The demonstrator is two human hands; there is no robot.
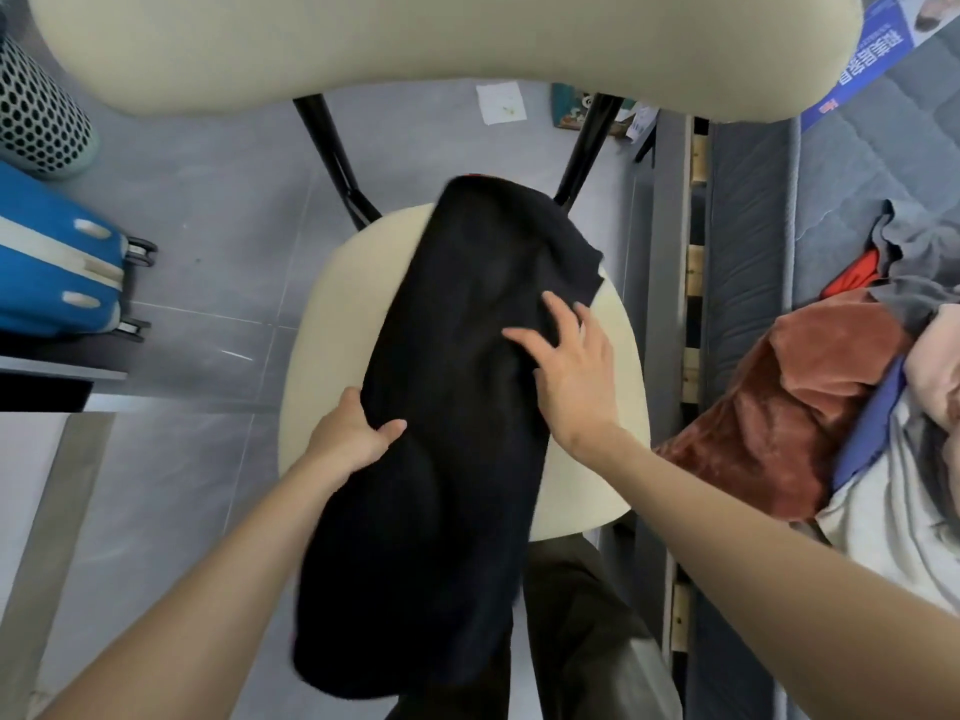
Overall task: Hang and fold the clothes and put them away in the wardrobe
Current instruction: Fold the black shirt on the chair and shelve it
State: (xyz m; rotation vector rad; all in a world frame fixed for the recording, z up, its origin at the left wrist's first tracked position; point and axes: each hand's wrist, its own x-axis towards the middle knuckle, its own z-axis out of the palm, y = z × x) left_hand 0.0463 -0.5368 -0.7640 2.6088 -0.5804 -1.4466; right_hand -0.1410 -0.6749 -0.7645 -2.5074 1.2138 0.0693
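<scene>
While the black garment lies across the chair seat, drooping over its near edge, the left hand clenches its grip on the garment's left edge and the right hand presses flat, grip released (folding seems barely begun); a clothes pile waits on the bed.

A garment lies along the chair seat, its near end hanging over the front. The left hand holds its left edge; the right hand rests on top. To the left stands a suitcase, with a basket behind it; to the right, clothes lie on a bed.
</scene>
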